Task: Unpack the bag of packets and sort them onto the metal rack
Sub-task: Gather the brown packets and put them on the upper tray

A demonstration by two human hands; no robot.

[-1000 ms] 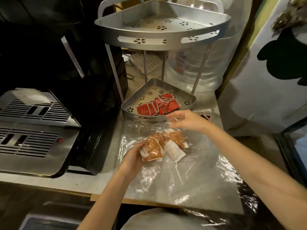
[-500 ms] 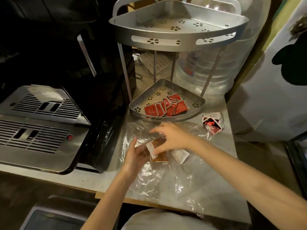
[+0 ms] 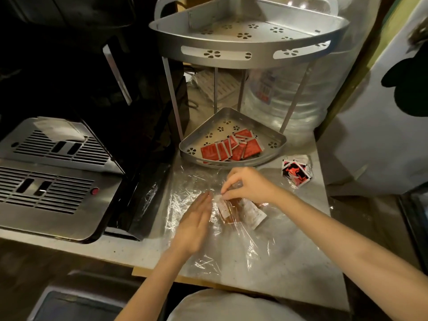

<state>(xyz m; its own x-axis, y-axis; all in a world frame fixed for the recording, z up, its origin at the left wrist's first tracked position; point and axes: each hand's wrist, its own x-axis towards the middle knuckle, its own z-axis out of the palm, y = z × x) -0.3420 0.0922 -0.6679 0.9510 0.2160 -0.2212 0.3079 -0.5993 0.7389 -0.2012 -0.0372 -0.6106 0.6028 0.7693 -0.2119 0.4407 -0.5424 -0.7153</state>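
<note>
Slippage is the likely trouble — the crinkled clear plastic bag (image 3: 231, 246) lies loose on the pale speckled counter (image 3: 319, 228), so a tug could scatter the small orange-brown sauce packets (image 3: 234, 210) lying on it. The right hand (image 3: 250, 186) pinches the top packet's white edge with curled fingertips. The left hand (image 3: 194, 223) is flat, fingers straight, steadying the stack's side. Flat red packets (image 3: 231, 148) already sit in the silver corner rack's lower tray (image 3: 275, 137).

rack (image 3: 249, 50): matt perforated metal | bag (image 3: 234, 249): clear glossy crinkled plastic
</note>
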